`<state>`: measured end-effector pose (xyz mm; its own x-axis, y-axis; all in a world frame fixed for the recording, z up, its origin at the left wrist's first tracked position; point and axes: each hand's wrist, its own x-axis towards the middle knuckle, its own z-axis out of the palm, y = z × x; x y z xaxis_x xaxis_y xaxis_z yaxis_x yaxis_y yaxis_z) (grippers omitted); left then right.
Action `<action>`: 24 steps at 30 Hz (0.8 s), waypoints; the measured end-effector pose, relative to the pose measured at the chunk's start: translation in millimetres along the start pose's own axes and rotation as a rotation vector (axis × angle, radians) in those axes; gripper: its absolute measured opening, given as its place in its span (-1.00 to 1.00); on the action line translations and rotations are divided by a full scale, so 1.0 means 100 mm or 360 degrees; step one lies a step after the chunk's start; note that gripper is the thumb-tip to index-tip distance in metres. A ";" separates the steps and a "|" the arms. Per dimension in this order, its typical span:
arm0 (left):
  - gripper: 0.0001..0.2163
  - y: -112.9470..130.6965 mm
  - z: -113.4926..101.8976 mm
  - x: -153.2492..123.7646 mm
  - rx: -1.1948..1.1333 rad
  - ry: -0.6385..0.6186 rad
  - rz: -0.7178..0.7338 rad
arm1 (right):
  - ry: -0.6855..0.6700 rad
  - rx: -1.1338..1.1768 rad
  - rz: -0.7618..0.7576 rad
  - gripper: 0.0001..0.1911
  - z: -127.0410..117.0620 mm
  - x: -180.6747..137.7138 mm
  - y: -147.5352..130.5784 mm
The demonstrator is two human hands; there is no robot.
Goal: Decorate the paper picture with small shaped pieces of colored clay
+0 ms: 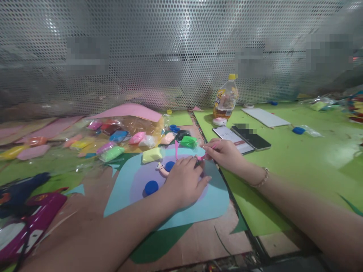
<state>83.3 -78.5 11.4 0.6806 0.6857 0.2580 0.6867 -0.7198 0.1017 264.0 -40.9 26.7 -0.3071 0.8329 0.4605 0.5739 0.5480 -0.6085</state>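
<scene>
My left hand (185,181) lies palm down, fingers together, on a lilac paper shape (138,181) glued on a light blue paper sheet (215,200). Two blue clay discs (151,187) and a small pink clay figure (162,169) sit on the lilac shape beside that hand. My right hand (224,153) is closed in a pinch on a thin pink tool (203,156) whose tip meets the left fingertips. A pink strip (176,149) stands just behind.
Bagged clay pieces in many colours (113,141) lie at the back left, green (188,141) and yellow (152,155) ones nearer. Two phones (241,138), an oil bottle (226,99) and a white board (265,117) rest on the green mat. A purple case (31,223) is at left.
</scene>
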 end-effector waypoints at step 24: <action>-0.59 0.00 0.00 0.00 -0.0011 -0.0004 0.0008 | 0.0021 0.0084 0.0236 -0.60 -0.01 0.01 0.02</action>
<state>83.2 -78.5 11.0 0.6845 0.6825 0.2564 0.6816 -0.7239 0.1071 265.5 -38.9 27.2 -0.2117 0.9040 0.3713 0.5716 0.4227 -0.7032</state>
